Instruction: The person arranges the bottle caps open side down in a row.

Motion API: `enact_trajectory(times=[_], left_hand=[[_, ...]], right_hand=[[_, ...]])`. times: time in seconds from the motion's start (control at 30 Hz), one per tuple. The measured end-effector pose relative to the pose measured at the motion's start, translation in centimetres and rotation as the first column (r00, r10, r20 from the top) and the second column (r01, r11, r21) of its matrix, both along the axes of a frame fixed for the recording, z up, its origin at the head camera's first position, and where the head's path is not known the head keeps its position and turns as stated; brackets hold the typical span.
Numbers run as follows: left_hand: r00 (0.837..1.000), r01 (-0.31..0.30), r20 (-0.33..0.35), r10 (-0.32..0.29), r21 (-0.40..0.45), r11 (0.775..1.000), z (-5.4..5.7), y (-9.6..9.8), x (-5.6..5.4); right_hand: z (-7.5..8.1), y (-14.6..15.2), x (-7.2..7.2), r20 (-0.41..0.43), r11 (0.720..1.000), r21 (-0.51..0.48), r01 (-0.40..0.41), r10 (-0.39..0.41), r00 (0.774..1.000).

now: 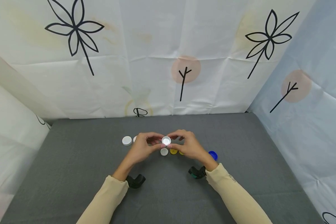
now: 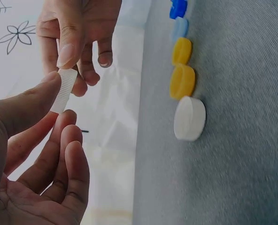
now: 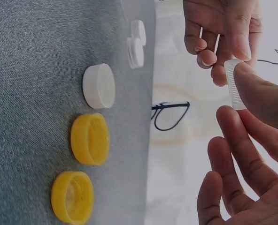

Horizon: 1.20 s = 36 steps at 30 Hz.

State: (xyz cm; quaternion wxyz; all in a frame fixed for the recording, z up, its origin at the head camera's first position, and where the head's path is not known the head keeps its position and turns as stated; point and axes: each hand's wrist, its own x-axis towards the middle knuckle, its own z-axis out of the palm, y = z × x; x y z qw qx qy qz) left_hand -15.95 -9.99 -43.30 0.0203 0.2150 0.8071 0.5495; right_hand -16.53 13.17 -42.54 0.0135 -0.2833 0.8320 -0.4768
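Observation:
A white ridged bottle cap [image 1: 166, 141] is held up above the table, its hollow side facing the head camera. My left hand [image 1: 144, 145] pinches it from the left between thumb and fingers. From the other side my right hand [image 1: 189, 144] pinches the same cap by its edge. Both wrist views show the cap's ribbed rim [image 2: 64, 91] between the two thumbs. Just below the hands another white cap [image 1: 164, 151] lies on the table, with a yellow cap [image 1: 173, 151] beside it and a second yellow cap [image 3: 73, 197] further right.
Two white caps lie to the left, one of them a larger flat cap [image 1: 127, 140] partly beside the left hand. A light blue cap [image 2: 180, 29] and a blue cap [image 1: 213, 155] continue the row on the right. The grey table [image 1: 168, 193] meets a printed cloth [image 1: 151, 77] behind.

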Motion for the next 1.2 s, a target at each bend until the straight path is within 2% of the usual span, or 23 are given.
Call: enact_trajectory(times=[0.17, 0.27, 0.43, 0.57, 0.73, 0.97, 1.2], left_hand=[[0.999, 0.003, 0.042, -0.005, 0.053, 0.999, 0.17, 0.39, -0.02], [0.995, -0.001, 0.098, -0.008, 0.092, 0.996, 0.19, 0.49, 0.03], [0.978, -0.009, 0.207, -0.022, 0.149, 0.989, 0.28, 0.61, 0.15], [0.967, -0.017, 0.252, -0.027, 0.17, 0.985, 0.24, 0.71, 0.16], [0.968, -0.031, 0.25, -0.017, 0.187, 0.982, 0.06, 0.88, 0.12], [0.984, -0.034, 0.178, -0.004, 0.212, 0.977, -0.02, 1.09, 0.27], [0.989, -0.045, 0.149, 0.014, 0.207, 0.977, -0.04, 0.99, 0.33]], right_hand=[[0.13, 0.36, 0.13, -0.001, 1.0, -0.017, 0.021, -0.021, 1.0], [0.08, 0.44, 0.15, -0.01, 0.999, -0.034, 0.022, -0.022, 1.0], [0.05, 0.48, 0.27, -0.024, 0.998, -0.05, 0.024, -0.026, 0.999], [0.05, 0.51, 0.32, -0.009, 0.998, -0.058, 0.017, -0.018, 1.0], [0.13, 0.58, 0.28, 0.04, 0.996, -0.087, 0.004, 0.0, 0.999], [0.1, 0.71, 0.09, 0.089, 0.993, -0.116, 0.003, 0.007, 0.996], [0.01, 0.59, -0.09, 0.091, 0.991, -0.131, 0.019, -0.007, 0.996]])
